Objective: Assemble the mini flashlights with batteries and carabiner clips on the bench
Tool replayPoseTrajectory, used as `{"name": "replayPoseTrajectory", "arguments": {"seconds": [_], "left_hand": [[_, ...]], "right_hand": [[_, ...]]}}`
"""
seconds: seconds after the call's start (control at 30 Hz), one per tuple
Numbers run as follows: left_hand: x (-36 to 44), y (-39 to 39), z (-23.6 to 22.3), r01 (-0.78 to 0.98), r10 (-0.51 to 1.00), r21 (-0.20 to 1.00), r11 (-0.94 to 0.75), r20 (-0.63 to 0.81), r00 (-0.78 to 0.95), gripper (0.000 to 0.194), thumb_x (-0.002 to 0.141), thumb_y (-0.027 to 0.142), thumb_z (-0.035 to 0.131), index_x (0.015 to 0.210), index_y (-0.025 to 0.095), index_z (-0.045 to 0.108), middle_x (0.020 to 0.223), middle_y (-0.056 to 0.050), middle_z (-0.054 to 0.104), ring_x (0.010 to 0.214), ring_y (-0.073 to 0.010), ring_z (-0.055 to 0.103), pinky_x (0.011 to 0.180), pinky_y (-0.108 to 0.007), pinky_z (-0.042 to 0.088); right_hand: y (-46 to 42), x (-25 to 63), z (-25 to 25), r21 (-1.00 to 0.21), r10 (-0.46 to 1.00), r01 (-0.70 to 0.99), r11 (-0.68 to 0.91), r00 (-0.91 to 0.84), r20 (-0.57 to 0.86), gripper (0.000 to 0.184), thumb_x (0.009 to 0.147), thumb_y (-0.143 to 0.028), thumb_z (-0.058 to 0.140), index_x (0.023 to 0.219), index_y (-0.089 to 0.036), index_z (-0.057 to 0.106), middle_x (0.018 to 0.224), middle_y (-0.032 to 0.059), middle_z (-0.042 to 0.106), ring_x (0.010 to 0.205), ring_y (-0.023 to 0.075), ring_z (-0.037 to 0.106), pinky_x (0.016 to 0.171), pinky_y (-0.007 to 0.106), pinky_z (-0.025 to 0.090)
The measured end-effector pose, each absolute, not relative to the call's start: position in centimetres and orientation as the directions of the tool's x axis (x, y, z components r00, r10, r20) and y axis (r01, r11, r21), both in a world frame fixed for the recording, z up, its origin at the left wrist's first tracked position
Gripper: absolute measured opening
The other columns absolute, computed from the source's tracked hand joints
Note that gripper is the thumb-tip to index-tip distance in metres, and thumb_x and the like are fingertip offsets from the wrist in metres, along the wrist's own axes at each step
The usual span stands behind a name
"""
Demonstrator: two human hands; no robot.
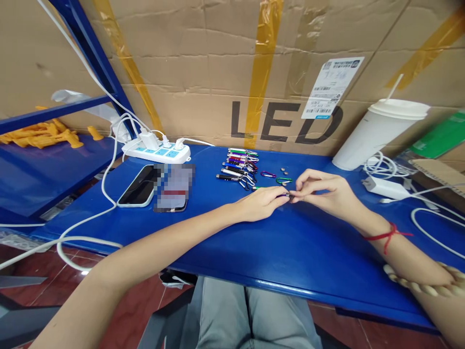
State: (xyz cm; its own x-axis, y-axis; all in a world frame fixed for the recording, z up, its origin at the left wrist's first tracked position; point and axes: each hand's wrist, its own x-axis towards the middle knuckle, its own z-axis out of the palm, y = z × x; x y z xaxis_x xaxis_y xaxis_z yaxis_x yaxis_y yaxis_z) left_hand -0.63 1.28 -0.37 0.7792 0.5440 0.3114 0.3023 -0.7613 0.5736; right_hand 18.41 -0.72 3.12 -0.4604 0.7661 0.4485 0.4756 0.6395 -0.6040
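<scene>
My left hand is closed around a small dark purple flashlight, mostly covered by the fingers. At its right end, the fingertips of my right hand pinch together on it. Behind my left hand the end of a green flashlight peeks out. A row of mini flashlights in several colours lies just beyond, with carabiner clips on their ends. Close to my fingers are a loose purple carabiner, a green carabiner and small round button-like pieces.
Two phones lie left, near a white power strip with cables. A white cup with a straw and a charger stand right. A large cardboard box backs the blue table. Orange pieces fill the left shelf.
</scene>
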Motion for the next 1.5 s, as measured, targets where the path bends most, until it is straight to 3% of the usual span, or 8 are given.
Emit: {"name": "replayPoseTrajectory", "arguments": {"seconds": [0.17, 0.33, 0.6, 0.73, 0.9, 1.1, 1.27, 1.5], "left_hand": [[-0.7, 1.2, -0.2, 0.288, 0.512, 0.553, -0.782, 0.307, 0.802, 0.024, 0.093, 0.021, 0.03, 0.104, 0.015, 0.049, 0.104, -0.006, 0.059, 0.097, -0.0146, 0.055, 0.087, -0.027, 0.042], [-1.1, 1.0, -0.1, 0.325, 0.524, 0.516, -0.792, 0.302, 0.797, 0.022, 0.093, 0.022, 0.03, 0.096, 0.016, 0.051, 0.094, -0.005, 0.062, 0.087, -0.0143, 0.058, 0.078, -0.025, 0.045], [-1.0, 0.9, -0.6, 0.334, 0.502, 0.417, -0.845, 0.404, 0.765, 0.021, 0.092, 0.02, 0.035, 0.099, 0.013, 0.054, 0.097, -0.007, 0.064, 0.09, -0.0175, 0.061, 0.08, -0.028, 0.047], [-0.9, 1.0, -1.0, 0.354, 0.506, 0.373, -0.858, 0.488, 0.711, 0.022, 0.091, 0.021, 0.037, 0.1, 0.014, 0.056, 0.097, -0.007, 0.065, 0.09, -0.0173, 0.061, 0.08, -0.028, 0.048], [-0.8, 1.0, -1.2, 0.37, 0.485, 0.313, -0.875, 0.573, 0.661, 0.023, 0.09, 0.021, 0.039, 0.098, 0.012, 0.058, 0.094, -0.008, 0.066, 0.088, -0.0175, 0.062, 0.079, -0.028, 0.049], [-0.6, 0.8, -0.9, 0.442, 0.515, 0.274, -0.854, 0.566, 0.644, 0.021, 0.089, 0.022, 0.043, 0.092, 0.013, 0.061, 0.083, -0.005, 0.065, 0.08, -0.0158, 0.061, 0.073, -0.026, 0.049], [-0.5, 0.6, -0.8, 0.471, 0.566, 0.321, -0.822, 0.555, 0.61, 0.019, 0.088, 0.022, 0.045, 0.093, 0.014, 0.062, 0.082, -0.004, 0.065, 0.077, -0.0152, 0.061, 0.072, -0.025, 0.049], [-0.4, 0.8, -0.7, 0.421, 0.587, 0.409, -0.81, 0.568, 0.577, 0.02, 0.089, 0.022, 0.045, 0.103, 0.016, 0.058, 0.102, -0.005, 0.066, 0.094, -0.0162, 0.061, 0.085, -0.028, 0.048]], "right_hand": [[-0.8, 18.3, 3.1, -0.566, 0.734, 0.469, 0.678, -0.473, 0.487, 0.026, 0.071, -0.046, 0.064, 0.06, -0.023, 0.071, 0.07, 0.0041, 0.058, 0.06, 0.012, 0.054, 0.056, 0.025, 0.046], [-1.0, 18.0, 2.9, -0.57, 0.731, 0.459, 0.681, -0.46, 0.504, 0.028, 0.074, -0.045, 0.061, 0.06, -0.021, 0.07, 0.067, 0.0035, 0.056, 0.058, 0.0115, 0.053, 0.054, 0.025, 0.045], [-1.3, 17.5, 2.8, -0.526, 0.703, 0.467, 0.71, -0.447, 0.552, 0.031, 0.072, -0.04, 0.065, 0.051, -0.018, 0.061, 0.064, 0.0026, 0.053, 0.058, 0.0111, 0.05, 0.053, 0.024, 0.04], [-1.5, 17.1, 2.6, -0.557, 0.722, 0.463, 0.69, -0.386, 0.575, 0.038, 0.071, -0.042, 0.066, 0.047, -0.016, 0.051, 0.06, 0.0021, 0.052, 0.054, 0.0097, 0.047, 0.047, 0.023, 0.036], [-1.6, 16.9, 2.3, -0.613, 0.787, 0.497, 0.614, -0.322, 0.527, 0.038, 0.072, -0.044, 0.063, 0.05, -0.016, 0.05, 0.058, 0.001, 0.05, 0.05, 0.0087, 0.043, 0.044, 0.022, 0.033], [-1.6, 16.6, 1.8, -0.648, 0.835, 0.537, 0.54, -0.242, 0.495, 0.046, 0.069, -0.05, 0.064, 0.047, -0.017, 0.04, 0.052, -0.0016, 0.044, 0.047, 0.0077, 0.037, 0.044, 0.023, 0.03], [-1.4, 16.5, 1.6, -0.673, 0.844, 0.519, 0.527, -0.224, 0.487, 0.047, 0.069, -0.054, 0.062, 0.05, -0.017, 0.041, 0.053, -0.0021, 0.042, 0.048, 0.0077, 0.037, 0.044, 0.022, 0.03], [-1.1, 16.9, 1.4, -0.694, 0.878, 0.542, 0.474, -0.229, 0.421, 0.044, 0.072, -0.056, 0.057, 0.055, -0.017, 0.046, 0.055, -0.0009, 0.047, 0.049, 0.0087, 0.04, 0.046, 0.022, 0.034]]}}
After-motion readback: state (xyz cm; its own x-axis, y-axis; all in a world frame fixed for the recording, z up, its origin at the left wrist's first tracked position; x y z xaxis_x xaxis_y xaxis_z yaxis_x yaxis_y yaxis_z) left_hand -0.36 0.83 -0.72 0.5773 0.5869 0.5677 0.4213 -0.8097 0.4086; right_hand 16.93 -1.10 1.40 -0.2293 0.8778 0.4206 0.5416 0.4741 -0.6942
